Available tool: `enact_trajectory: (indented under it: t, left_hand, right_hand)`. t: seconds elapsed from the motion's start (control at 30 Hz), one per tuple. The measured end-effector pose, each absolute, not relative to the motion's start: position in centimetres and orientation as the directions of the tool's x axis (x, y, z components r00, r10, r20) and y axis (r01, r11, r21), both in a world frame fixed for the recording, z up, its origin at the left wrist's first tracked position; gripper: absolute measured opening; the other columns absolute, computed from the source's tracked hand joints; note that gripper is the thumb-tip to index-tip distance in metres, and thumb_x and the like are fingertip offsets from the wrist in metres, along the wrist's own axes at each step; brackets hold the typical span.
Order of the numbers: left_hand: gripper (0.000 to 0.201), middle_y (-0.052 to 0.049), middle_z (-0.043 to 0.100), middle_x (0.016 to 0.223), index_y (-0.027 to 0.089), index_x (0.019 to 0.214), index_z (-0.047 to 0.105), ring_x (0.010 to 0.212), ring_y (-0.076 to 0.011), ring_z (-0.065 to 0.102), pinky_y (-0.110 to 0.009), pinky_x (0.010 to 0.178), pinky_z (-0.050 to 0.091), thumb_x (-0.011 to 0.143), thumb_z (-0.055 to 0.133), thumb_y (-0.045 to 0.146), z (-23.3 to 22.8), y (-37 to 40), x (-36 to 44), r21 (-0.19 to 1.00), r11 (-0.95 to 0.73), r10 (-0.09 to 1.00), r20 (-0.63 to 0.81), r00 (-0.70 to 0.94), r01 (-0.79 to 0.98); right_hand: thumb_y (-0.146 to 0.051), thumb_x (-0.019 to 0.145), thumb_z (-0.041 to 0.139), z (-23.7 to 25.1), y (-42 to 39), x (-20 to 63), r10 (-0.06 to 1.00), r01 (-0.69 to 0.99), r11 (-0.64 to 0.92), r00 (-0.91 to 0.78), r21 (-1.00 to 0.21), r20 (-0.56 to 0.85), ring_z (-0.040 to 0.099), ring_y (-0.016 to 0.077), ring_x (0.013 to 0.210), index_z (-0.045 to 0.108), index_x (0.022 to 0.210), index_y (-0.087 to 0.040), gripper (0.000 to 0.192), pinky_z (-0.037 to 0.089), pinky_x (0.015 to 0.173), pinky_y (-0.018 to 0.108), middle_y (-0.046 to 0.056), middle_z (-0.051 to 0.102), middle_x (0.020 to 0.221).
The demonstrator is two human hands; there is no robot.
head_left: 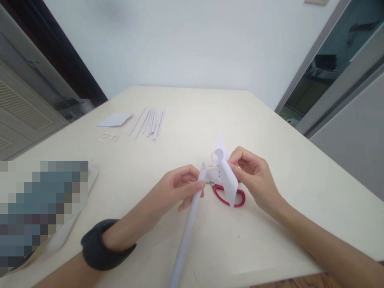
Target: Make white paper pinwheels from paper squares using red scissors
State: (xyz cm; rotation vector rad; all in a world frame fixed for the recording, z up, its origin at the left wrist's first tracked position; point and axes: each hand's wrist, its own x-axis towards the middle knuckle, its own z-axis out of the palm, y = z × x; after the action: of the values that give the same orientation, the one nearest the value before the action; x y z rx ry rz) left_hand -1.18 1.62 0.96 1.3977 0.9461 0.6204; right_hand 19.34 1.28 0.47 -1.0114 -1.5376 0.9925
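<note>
My left hand (180, 188) pinches the upper end of a long rolled white paper tube (187, 232) that slants down toward me. My right hand (253, 176) holds the loose curled end of the white paper sheet (226, 178) just right of the tube's tip. Both hands hover a little above the cream table (270, 132). Under the paper lie scissors with red handles (229, 197), partly hidden. A black wristband (102, 248) is on my left forearm.
Several finished thin paper rolls (150, 122) lie side by side at the far left of the table, next to a flat white sheet (115, 119) and small paper scraps (108, 137). A blurred patch covers something at the left edge.
</note>
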Motion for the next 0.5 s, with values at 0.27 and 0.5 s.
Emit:
enact_trajectory:
  t: [0.27,0.5]
  left_hand:
    - [0.019,0.006,0.042,0.063,0.019,0.080,0.053,0.048,-0.0048,0.032,-0.017,0.041,0.026,0.081,0.060,0.037,0.56,1.51,-1.17,0.983,0.123,0.863,-0.176,0.473,0.140]
    - [0.019,0.004,0.044,0.066,0.019,0.079,0.053,0.051,-0.0074,0.033,-0.018,0.042,0.026,0.079,0.060,0.037,0.72,1.39,-1.08,0.979,0.108,0.871,-0.178,0.458,0.175]
  right_hand:
    - [-0.025,0.084,0.058,0.35,1.26,19.10,0.946,0.103,0.293,-0.173,-0.951,0.273,0.044,0.0100,0.064,0.054,0.071,-0.019,0.015,0.036,0.061,0.026,-0.003,0.049,0.070]
    - [-0.028,0.084,0.058,0.39,1.27,19.18,0.947,0.098,0.288,-0.175,-0.953,0.268,0.043,0.0100,0.063,0.052,0.071,-0.019,0.017,0.035,0.059,0.025,-0.003,0.047,0.068]
